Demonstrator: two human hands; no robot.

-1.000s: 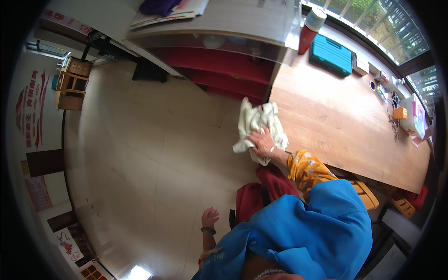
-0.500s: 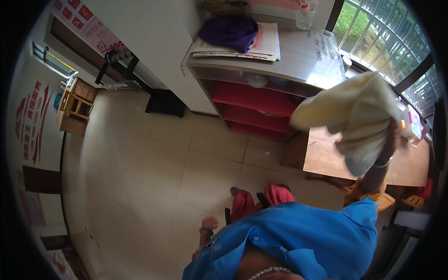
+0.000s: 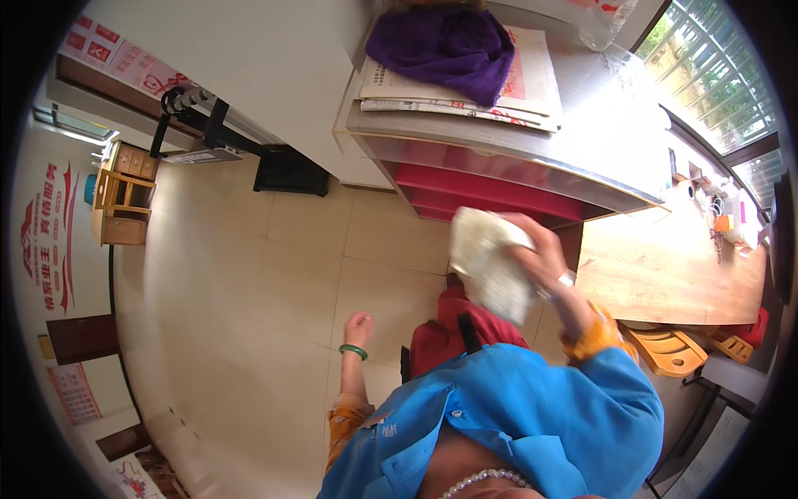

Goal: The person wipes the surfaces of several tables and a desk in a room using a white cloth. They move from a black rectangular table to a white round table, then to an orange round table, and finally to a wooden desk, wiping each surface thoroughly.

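Head view beside me catches the right hand [image 3: 540, 258] with its fingers closed over a crumpled pale cream cloth [image 3: 490, 258], in the air before the low grey cabinet with red shelves [image 3: 499, 193]. Bunching it that way probably keeps the loose fabric in a single grip. I can't tell whether its edge brushes the cabinet. The left hand [image 3: 357, 330], a green bangle at its wrist, hangs apart over the floor, fingers loosely bent with nothing visible in them, likely just for balance.

Up on the cabinet, a rumpled purple cloth [image 3: 445, 50] lies on a stack of printed papers [image 3: 532, 87], perhaps weighing them down. A clear plastic bottle [image 3: 603, 25] stands near the back; its contents I can't make out. Red boards show inside the open-fronted cabinet, but what sits deeper is hidden.
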